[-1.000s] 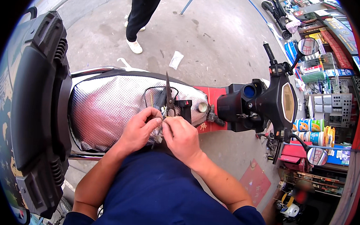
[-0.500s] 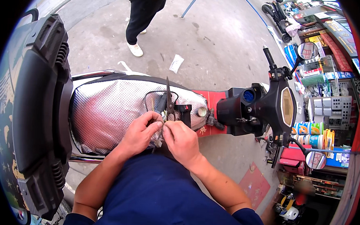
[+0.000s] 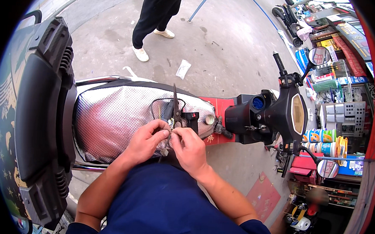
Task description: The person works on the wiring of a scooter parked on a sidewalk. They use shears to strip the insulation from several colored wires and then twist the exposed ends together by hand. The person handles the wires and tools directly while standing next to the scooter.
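My left hand (image 3: 148,138) and my right hand (image 3: 189,148) meet over the silver quilted cover (image 3: 110,116) on a scooter seat. Both are closed, thumbs and forefingers pinched close together. Whatever they pinch is too small to make out; thin, wire-like bits show around the fingertips. Just beyond the fingers lie dark pointed scissors (image 3: 175,100), blades away from me. Beside them a black cable (image 3: 156,100) loops over the cover. A small black part with a red piece (image 3: 192,115) rests right of the scissors, and farther right is a round tape roll (image 3: 209,119).
Black handlebars (image 3: 297,113) with mirrors rise to the right; a big black case (image 3: 46,108) stands at the left. A dark tool-like object (image 3: 223,128) lies on the red footboard. Another person (image 3: 157,16) stands beyond the scooter. Shelves of goods (image 3: 338,105) line the right.
The other person's feet have spread apart, one shoe now farther right. My hands stay at nearly the same place, fingers shifted only slightly.
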A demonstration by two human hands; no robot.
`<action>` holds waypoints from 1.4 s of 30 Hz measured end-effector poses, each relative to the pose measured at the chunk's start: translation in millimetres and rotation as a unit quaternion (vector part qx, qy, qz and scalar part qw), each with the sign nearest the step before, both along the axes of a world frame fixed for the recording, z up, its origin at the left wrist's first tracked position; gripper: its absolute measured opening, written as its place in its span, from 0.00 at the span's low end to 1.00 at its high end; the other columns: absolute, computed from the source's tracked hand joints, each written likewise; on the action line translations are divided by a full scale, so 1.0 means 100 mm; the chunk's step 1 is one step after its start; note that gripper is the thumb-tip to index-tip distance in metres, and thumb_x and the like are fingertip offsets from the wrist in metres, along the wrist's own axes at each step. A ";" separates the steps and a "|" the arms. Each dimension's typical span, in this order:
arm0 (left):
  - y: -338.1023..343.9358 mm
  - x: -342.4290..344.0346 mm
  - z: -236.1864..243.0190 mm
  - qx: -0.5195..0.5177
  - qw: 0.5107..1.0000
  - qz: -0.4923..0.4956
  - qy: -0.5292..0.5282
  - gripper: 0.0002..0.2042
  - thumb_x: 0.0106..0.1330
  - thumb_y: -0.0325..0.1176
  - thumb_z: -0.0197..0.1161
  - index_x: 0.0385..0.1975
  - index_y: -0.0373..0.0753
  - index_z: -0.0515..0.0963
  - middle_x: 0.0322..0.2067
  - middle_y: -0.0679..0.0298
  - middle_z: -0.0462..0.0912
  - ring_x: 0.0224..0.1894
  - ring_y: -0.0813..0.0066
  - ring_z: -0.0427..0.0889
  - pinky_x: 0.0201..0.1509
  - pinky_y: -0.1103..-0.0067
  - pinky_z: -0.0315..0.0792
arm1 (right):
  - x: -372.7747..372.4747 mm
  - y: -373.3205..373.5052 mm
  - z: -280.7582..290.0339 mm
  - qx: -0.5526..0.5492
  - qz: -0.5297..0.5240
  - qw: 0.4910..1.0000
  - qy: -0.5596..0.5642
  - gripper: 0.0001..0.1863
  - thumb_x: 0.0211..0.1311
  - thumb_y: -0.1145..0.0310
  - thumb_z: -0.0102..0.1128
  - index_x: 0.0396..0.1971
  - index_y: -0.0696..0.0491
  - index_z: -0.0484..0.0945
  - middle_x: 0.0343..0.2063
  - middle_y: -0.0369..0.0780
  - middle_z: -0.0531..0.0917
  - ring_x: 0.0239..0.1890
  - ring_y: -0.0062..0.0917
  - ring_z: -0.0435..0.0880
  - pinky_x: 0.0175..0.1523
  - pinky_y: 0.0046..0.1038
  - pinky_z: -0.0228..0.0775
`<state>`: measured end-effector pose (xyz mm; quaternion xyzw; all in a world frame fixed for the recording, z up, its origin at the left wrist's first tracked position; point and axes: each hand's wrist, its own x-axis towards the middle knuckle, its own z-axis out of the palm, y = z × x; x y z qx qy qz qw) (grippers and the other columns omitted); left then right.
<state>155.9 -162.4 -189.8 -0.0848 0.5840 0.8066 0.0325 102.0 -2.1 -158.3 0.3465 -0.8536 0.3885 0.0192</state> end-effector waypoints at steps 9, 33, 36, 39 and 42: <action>0.05 0.07 0.20 -0.228 0.968 0.085 0.063 0.05 0.63 0.25 0.61 0.35 0.31 0.78 0.30 0.62 0.81 0.33 0.79 0.78 0.38 0.81 0.72 | 0.18 -0.11 0.06 -0.091 -0.088 0.981 -0.148 0.07 0.66 0.74 0.56 0.38 0.61 0.79 0.28 0.40 0.83 0.26 0.18 0.80 0.32 0.23 0.74; -0.01 0.12 0.32 -0.106 0.992 0.052 -0.041 0.09 0.69 0.27 0.55 0.42 0.30 0.79 0.31 0.62 0.84 0.33 0.80 0.81 0.40 0.81 0.75 | 0.01 -0.15 -0.18 -0.059 -0.008 0.995 0.076 0.11 0.56 0.77 0.63 0.40 0.58 0.79 0.31 0.43 0.80 0.32 0.36 0.80 0.36 0.32 0.72; 0.02 0.12 0.30 -0.068 0.992 0.072 -0.080 0.08 0.69 0.27 0.55 0.39 0.30 0.78 0.29 0.63 0.83 0.29 0.83 0.79 0.35 0.83 0.74 | -0.02 -0.18 -0.16 -0.037 -0.008 0.991 0.128 0.10 0.55 0.80 0.62 0.38 0.60 0.77 0.31 0.45 0.80 0.31 0.37 0.80 0.36 0.32 0.75; 0.01 0.13 0.26 -0.051 0.992 0.070 -0.092 0.07 0.69 0.28 0.55 0.37 0.30 0.77 0.27 0.65 0.82 0.26 0.85 0.76 0.29 0.84 0.71 | -0.05 -0.19 -0.15 -0.017 0.021 0.990 0.137 0.10 0.53 0.81 0.63 0.36 0.59 0.76 0.29 0.44 0.79 0.29 0.37 0.80 0.35 0.33 0.74; -0.02 0.14 0.22 -0.027 0.993 0.049 -0.099 0.06 0.68 0.28 0.56 0.36 0.31 0.77 0.26 0.65 0.82 0.24 0.86 0.75 0.27 0.86 0.69 | -0.09 -0.16 -0.18 0.005 0.046 0.988 0.146 0.09 0.53 0.78 0.64 0.34 0.56 0.75 0.26 0.40 0.76 0.29 0.33 0.78 0.34 0.32 0.72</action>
